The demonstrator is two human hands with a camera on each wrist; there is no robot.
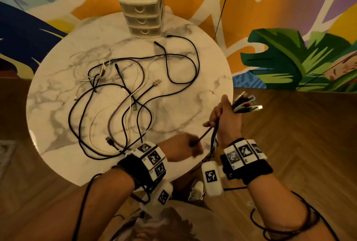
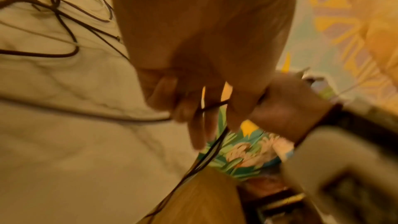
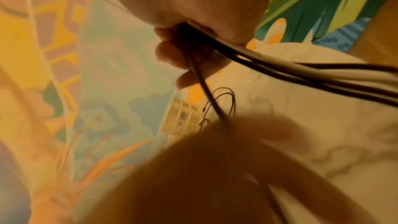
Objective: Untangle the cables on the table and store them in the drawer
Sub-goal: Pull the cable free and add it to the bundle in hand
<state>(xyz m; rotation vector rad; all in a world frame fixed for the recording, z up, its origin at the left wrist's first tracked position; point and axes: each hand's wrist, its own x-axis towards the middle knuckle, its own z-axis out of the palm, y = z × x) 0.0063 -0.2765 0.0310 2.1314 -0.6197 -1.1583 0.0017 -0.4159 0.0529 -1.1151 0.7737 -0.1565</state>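
Note:
Black, white and purple cables lie tangled across the round marble table. At the table's right edge my right hand grips a bundle of cables, with their USB plugs sticking out past the fist. My left hand, just below it at the near rim, pinches a dark purple cable that runs up into the right fist. In the left wrist view that cable crosses between my curled fingers. A small beige drawer unit stands shut at the table's far edge.
A long black cable loops alone on the table's right half, near the drawers. Wooden floor surrounds the table, and a painted wall lies behind it. My shoe shows under the near rim.

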